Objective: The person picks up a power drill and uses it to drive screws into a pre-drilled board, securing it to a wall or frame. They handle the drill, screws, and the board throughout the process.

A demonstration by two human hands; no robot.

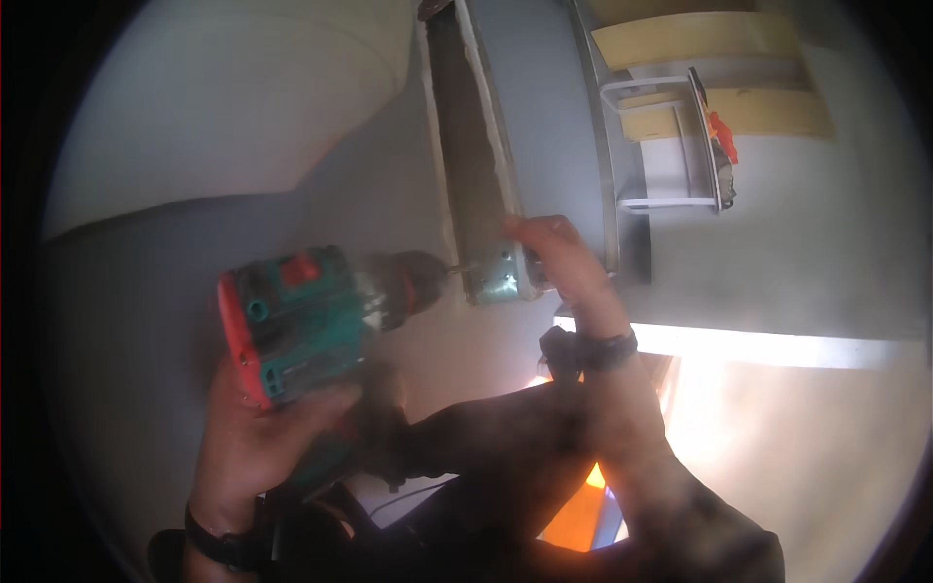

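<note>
My left hand (253,437) holds a teal and red cordless drill (306,321), its grip partly hidden by my fingers. The drill's bit points right, at a shiny metal plate (494,282) with small holes, at the near end of a long narrow recess (457,126) with rough pale edges. Whether the bit touches the plate is unclear. My right hand (562,255) is at the recess's right edge beside the plate, its fingers closed round that edge; anything else within them is hidden. A grey panel (544,117) runs along the recess.
A white metal frame (661,204) stands out at the upper right, with red and grey items (721,136) on it, in front of pale wooden boards (709,39). A brightly lit white ledge (739,345) crosses the lower right. My dark-clothed legs show below.
</note>
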